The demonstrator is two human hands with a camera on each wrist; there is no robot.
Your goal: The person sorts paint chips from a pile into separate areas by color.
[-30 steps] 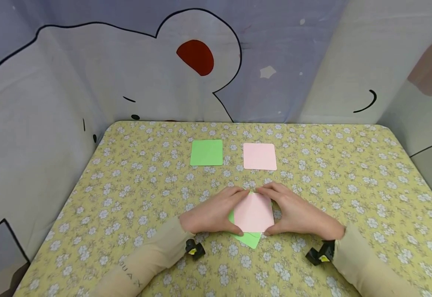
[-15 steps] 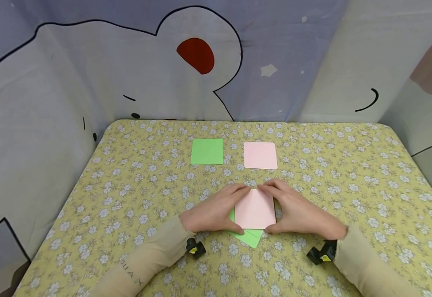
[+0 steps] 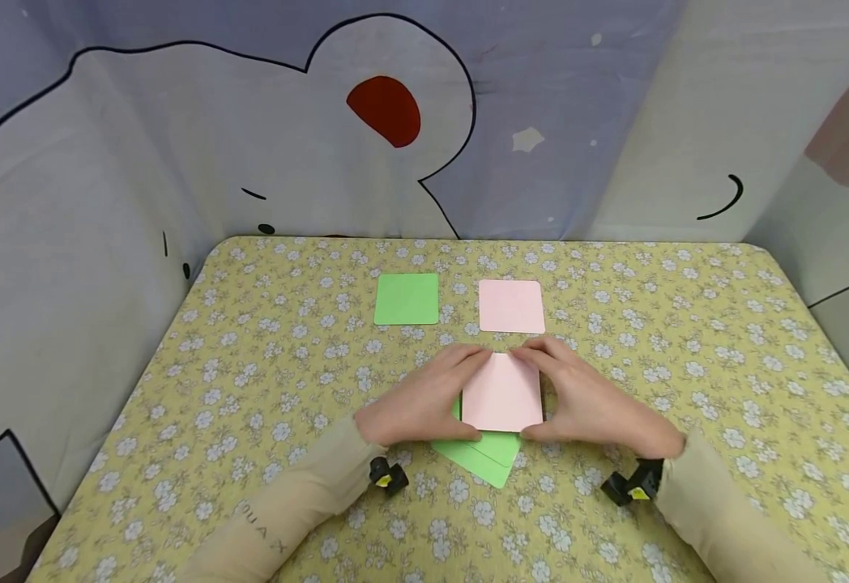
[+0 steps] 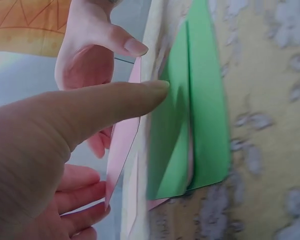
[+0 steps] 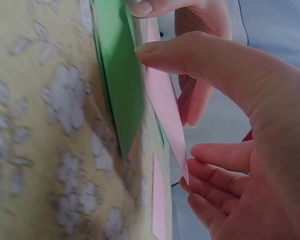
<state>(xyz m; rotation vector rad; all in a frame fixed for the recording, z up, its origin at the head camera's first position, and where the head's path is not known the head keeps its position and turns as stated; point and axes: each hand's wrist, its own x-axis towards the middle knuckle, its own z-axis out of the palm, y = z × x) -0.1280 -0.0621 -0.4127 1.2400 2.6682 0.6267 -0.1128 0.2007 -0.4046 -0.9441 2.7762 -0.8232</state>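
Between both hands a pink square card [image 3: 501,393] is held by its edges, raised above a fanned pile of green cards [image 3: 479,459]. My left hand [image 3: 428,397] grips its left side, with the thumb at the near corner and fingers at the far edge. My right hand [image 3: 581,397] grips the right side the same way. In the left wrist view, the held pink card [image 4: 123,142] stands apart from the green cards [image 4: 210,130] lying on the cloth. A sliver of pink shows beneath the green cards in that view.
Farther back on the table lie a green card [image 3: 406,300] and, to its right, a pink card [image 3: 512,307]. A yellow flowered cloth [image 3: 264,364] covers the table. A printed curtain [image 3: 556,97] hangs along its back and sides.
Both hands have moved away from me with the pink card, toward the back of the table. More of the green cards shows below it. The two back cards stay in place.
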